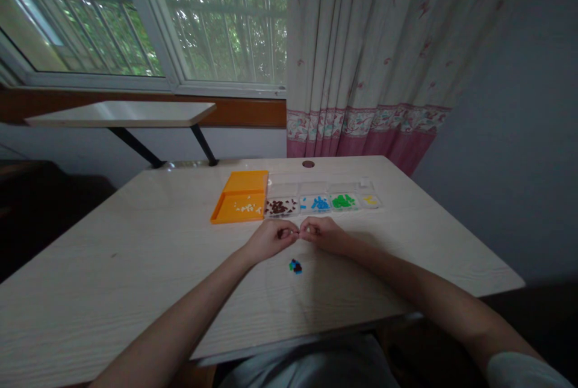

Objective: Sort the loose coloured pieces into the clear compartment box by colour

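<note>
My left hand (pixel 270 240) and my right hand (pixel 329 235) meet fingertip to fingertip above the table, each closed in a pinch. Something small and dark seems to sit between the fingertips, too small to name. Just below the hands lies a small cluster of blue, green and dark brown pieces (pixel 295 267) on the tabletop. Beyond the fingers stands a row of clear compartments holding dark brown pieces (pixel 280 207), blue pieces (pixel 321 203), green pieces (pixel 343 201) and yellow pieces (pixel 370 200).
An orange tray (pixel 221 210) with scattered white pieces (pixel 247 207) stands left of the compartments. A raised shelf (pixel 130 112) on black legs is at the table's back left. The wooden table (pixel 149 267) has a round hole (pixel 308 164) near its back edge, before a curtain (pixel 361 62).
</note>
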`<state>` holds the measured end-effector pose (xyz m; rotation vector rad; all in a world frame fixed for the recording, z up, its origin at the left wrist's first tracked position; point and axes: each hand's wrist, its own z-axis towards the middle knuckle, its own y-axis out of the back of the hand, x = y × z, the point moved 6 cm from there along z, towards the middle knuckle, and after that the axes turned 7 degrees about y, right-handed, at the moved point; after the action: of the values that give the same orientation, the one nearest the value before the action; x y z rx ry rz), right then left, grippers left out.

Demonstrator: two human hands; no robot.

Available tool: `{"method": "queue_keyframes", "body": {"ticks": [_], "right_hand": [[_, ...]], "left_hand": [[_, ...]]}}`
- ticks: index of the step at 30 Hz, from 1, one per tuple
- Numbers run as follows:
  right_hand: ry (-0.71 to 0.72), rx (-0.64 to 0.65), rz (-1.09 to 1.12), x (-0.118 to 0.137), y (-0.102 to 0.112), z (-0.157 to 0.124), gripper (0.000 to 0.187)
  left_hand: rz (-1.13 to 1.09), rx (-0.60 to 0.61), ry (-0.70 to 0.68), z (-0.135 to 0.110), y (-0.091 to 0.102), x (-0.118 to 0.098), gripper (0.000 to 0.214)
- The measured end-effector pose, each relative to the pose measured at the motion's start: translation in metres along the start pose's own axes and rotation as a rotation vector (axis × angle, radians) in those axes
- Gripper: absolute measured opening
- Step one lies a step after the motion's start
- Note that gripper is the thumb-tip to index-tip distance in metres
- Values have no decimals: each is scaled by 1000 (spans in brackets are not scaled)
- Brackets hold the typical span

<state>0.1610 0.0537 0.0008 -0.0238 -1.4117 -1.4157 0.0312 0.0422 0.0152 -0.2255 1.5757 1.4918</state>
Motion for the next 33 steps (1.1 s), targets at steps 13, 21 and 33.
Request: {"method": "queue_keyframes", "body": {"ticks": [13,21,33], "right_hand": [[-24,-3,-46,0,0,1,15],[143,239,-156,32,-3,-11,16],[241,411,-165,46,-8,-16,34]], "left_hand": [[9,-45,-11,0,5,2,18],[27,-423,8,-4,38,-3,20],[-7,-655,-31,-14,53,-11,16]]}}
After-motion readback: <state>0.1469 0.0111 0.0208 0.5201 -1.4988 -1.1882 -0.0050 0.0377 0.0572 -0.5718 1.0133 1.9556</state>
